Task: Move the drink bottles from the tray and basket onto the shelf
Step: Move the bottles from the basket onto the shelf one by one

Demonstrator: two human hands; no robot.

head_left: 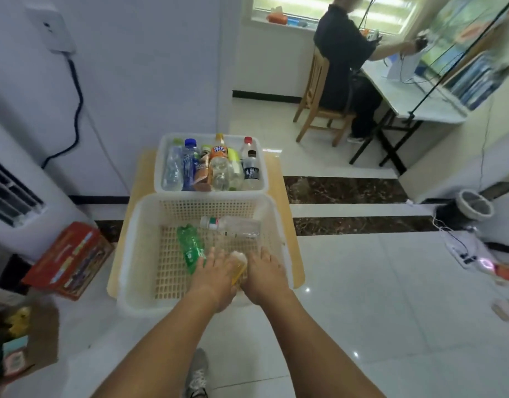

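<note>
Both my hands reach down into the white perforated basket. My left hand lies with straight fingers over the near end of a green bottle. My right hand lies beside it, fingers stretched forward. A yellowish bottle shows between the two hands, touching both. A clear bottle with a green and red label lies across the basket's far side. Behind the basket, a white tray holds several upright and leaning bottles. No shelf is in view.
Basket and tray rest on a low wooden table on a glossy tiled floor. A red box lies at the left, below a white air conditioner unit. At the back right a person sits at a desk. A power strip lies at the right.
</note>
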